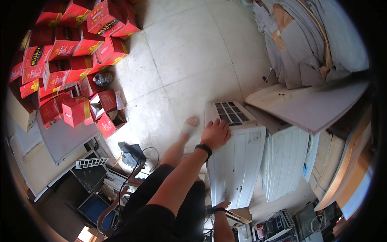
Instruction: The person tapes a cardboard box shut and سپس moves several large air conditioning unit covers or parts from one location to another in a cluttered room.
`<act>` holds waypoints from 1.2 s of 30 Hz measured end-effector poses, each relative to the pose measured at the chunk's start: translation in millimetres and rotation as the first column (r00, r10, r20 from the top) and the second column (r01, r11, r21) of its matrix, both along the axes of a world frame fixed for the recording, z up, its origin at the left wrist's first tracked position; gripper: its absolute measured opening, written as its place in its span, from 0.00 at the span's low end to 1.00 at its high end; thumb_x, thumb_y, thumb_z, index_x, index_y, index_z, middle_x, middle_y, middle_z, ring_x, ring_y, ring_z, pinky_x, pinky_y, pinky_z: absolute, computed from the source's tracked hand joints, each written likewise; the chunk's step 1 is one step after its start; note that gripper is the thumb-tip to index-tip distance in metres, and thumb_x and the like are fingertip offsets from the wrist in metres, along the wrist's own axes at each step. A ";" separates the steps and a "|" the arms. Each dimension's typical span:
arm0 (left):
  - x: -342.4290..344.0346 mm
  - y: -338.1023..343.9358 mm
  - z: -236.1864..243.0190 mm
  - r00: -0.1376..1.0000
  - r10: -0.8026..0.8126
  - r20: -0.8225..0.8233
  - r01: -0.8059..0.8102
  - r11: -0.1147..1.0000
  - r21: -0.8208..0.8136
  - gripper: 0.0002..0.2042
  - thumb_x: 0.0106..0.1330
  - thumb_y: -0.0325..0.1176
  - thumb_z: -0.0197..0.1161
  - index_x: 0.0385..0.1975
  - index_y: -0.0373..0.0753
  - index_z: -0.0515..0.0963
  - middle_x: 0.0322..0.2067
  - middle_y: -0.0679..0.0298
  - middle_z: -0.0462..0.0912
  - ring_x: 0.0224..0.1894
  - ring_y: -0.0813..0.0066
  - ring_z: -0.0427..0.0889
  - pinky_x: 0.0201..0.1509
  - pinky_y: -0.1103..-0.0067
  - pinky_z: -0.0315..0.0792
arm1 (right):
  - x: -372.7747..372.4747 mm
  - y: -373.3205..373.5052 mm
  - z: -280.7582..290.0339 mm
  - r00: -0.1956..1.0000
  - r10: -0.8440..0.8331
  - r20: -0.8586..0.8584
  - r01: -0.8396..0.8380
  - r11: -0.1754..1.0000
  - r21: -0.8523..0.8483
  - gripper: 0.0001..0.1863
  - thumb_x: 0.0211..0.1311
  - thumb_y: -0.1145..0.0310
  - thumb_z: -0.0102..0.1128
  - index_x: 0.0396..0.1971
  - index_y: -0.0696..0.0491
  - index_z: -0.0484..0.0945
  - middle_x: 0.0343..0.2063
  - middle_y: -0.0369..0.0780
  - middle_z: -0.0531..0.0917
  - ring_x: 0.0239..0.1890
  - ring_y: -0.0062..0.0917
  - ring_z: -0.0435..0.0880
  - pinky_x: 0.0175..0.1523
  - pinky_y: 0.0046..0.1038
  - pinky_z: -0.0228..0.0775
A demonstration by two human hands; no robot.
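Observation:
A tall white metal appliance casing (236, 165), its shape like an air conditioner unit, stands tilted in front of me. A dark grille (231, 113) in a pale frame fills its far end. My left hand (215, 134), with a black band at the wrist, is closed over the casing's far left edge beside the grille. Down at its near end, my right hand (222, 205) grips the lower left corner; most of those fingers are hidden.
More white panels (284, 161) lean to the right, under a pale loose board (308, 103). Grey cloth (298, 40) is heaped at far right. Red cartons (66, 64) are stacked at far left, near a dark jar (103, 78). A cable and black bag (132, 154) lie by my leg.

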State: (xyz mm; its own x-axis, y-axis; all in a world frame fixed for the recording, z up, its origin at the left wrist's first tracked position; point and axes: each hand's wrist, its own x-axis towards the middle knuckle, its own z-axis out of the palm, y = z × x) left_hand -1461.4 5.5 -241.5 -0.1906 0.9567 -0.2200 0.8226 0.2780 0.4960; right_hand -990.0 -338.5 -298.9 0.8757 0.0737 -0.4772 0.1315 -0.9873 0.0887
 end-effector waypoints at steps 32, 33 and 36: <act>-11.5 27.7 1.2 0.966 -0.147 0.211 0.183 0.970 -0.163 0.21 0.65 0.42 0.54 0.52 0.35 0.69 0.45 0.51 0.76 0.50 0.52 0.74 0.54 0.66 0.69 | 31.1 -7.4 57.4 0.666 -0.484 -0.568 0.726 0.597 0.342 0.17 0.64 0.53 0.49 0.45 0.47 0.74 0.39 0.34 0.78 0.44 0.26 0.74 0.46 0.35 0.68; -9.2 46.4 8.2 0.947 -0.096 0.305 0.162 0.966 -0.200 0.23 0.66 0.43 0.54 0.55 0.34 0.67 0.48 0.51 0.75 0.52 0.52 0.73 0.56 0.67 0.69 | 26.0 -1.7 53.1 0.673 -0.480 -0.562 0.722 0.591 0.360 0.20 0.65 0.52 0.48 0.50 0.48 0.72 0.43 0.37 0.77 0.47 0.28 0.74 0.50 0.35 0.67; 4.3 113.9 18.1 0.877 0.049 0.479 0.123 0.939 -0.321 0.29 0.67 0.49 0.50 0.61 0.33 0.62 0.54 0.48 0.73 0.56 0.55 0.73 0.57 0.69 0.68 | 25.0 12.3 39.1 0.722 -0.368 -0.586 0.655 0.636 0.408 0.30 0.67 0.46 0.43 0.61 0.52 0.64 0.55 0.42 0.72 0.56 0.32 0.71 0.59 0.36 0.63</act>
